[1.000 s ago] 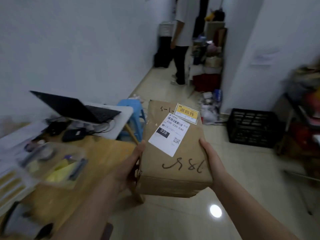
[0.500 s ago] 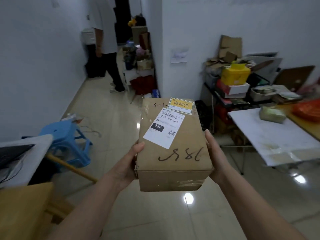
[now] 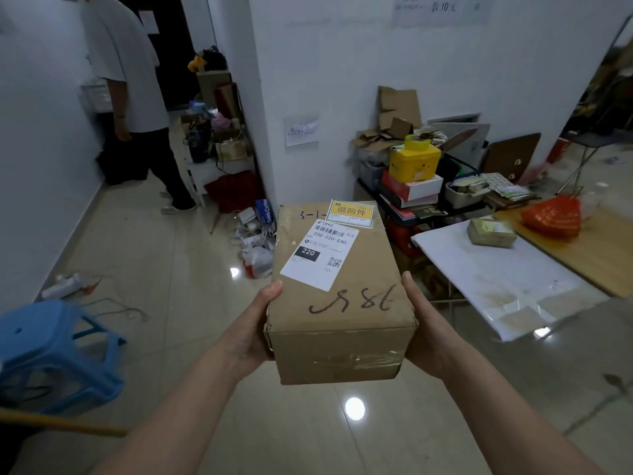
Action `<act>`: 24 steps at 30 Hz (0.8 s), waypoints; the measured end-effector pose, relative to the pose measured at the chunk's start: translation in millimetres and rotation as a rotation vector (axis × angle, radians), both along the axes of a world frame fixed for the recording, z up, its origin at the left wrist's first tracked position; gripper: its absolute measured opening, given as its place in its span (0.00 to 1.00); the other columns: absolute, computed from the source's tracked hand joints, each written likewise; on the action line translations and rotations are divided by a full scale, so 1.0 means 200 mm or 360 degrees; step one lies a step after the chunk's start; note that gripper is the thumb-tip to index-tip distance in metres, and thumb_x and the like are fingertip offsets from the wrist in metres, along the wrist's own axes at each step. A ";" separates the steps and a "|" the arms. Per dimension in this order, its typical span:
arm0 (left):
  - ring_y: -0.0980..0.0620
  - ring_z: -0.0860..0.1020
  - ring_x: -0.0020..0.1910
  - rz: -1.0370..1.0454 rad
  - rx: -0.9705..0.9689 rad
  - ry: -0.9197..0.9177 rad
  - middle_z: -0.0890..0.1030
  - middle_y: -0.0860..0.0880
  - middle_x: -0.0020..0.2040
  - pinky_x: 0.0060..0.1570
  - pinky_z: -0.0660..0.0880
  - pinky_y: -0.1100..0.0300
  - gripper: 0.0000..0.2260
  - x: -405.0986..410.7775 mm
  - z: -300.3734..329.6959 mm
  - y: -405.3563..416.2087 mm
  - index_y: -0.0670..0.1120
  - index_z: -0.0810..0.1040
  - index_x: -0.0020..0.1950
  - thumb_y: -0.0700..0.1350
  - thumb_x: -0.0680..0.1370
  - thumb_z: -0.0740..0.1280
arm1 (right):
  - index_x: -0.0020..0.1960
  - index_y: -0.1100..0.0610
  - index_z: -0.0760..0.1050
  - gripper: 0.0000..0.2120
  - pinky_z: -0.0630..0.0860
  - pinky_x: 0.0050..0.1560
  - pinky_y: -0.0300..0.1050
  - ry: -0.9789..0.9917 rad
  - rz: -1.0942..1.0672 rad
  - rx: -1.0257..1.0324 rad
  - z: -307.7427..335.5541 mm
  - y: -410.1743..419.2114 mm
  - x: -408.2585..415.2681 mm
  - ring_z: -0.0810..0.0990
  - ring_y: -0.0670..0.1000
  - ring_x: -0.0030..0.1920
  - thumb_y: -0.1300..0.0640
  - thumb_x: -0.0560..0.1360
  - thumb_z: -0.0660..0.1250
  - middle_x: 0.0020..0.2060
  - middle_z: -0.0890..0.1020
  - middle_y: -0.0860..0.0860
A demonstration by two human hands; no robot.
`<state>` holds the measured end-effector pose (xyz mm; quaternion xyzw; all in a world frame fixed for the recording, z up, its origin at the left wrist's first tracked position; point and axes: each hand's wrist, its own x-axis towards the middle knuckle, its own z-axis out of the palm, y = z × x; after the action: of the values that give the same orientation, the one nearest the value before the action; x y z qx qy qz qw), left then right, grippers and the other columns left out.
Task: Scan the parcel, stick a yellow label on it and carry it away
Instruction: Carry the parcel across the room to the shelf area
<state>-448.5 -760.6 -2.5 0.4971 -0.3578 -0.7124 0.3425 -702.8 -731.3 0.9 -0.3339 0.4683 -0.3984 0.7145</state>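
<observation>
A brown cardboard parcel (image 3: 342, 323) is held in the air in front of me, above the tiled floor. A yellow label (image 3: 350, 213) is stuck at the far end of its top, beside a white shipping label (image 3: 318, 255) with a barcode. Black handwriting runs across the near part of the top. My left hand (image 3: 251, 332) grips the parcel's left side, thumb over the top edge. My right hand (image 3: 424, 332) grips the right side the same way.
A blue plastic stool (image 3: 54, 351) stands at the lower left. A person (image 3: 133, 97) stands in the corridor at the back left. Bags and clutter (image 3: 255, 248) lie on the floor ahead. A white-topped table (image 3: 496, 279) and stacked boxes (image 3: 412, 176) fill the right.
My view has swung right and forward: the desk with the laptop is gone from sight, and the white table and stacked boxes came in. The parcel stays held in both hands.
</observation>
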 end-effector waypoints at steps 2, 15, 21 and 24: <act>0.45 0.81 0.52 -0.0002 0.0006 -0.0037 0.85 0.46 0.54 0.57 0.73 0.46 0.30 0.05 0.02 -0.14 0.53 0.82 0.56 0.66 0.59 0.69 | 0.61 0.47 0.78 0.33 0.74 0.58 0.59 0.0000 0.0007 0.0036 0.02 -0.13 0.04 0.81 0.57 0.59 0.29 0.68 0.53 0.58 0.83 0.54; 0.47 0.82 0.48 -0.0129 0.0046 0.0068 0.86 0.47 0.51 0.47 0.76 0.52 0.27 0.07 0.01 -0.91 0.54 0.83 0.53 0.64 0.58 0.70 | 0.60 0.49 0.79 0.42 0.69 0.66 0.65 0.0099 -0.0226 0.0071 -0.05 -0.81 0.07 0.78 0.61 0.61 0.29 0.50 0.73 0.56 0.84 0.56; 0.49 0.83 0.42 -0.0103 0.0069 0.0107 0.87 0.48 0.44 0.45 0.76 0.54 0.20 -0.08 -0.02 -1.16 0.51 0.82 0.52 0.61 0.66 0.70 | 0.59 0.49 0.79 0.39 0.73 0.61 0.61 0.0086 -0.0372 0.0073 -0.11 -1.06 -0.05 0.80 0.60 0.58 0.31 0.53 0.73 0.54 0.85 0.56; 0.48 0.82 0.44 -0.0113 0.0061 0.0104 0.87 0.48 0.46 0.48 0.75 0.52 0.20 -0.19 -0.03 -1.30 0.52 0.82 0.51 0.62 0.65 0.70 | 0.58 0.50 0.80 0.34 0.74 0.59 0.59 0.0056 -0.0423 0.0068 -0.11 -1.21 -0.17 0.80 0.59 0.57 0.33 0.57 0.70 0.53 0.85 0.55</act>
<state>-487.2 -1019.8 -8.5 0.4671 -0.3503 -0.7467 0.3188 -736.0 -972.4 -21.8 -0.2606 0.5293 -0.4735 0.6540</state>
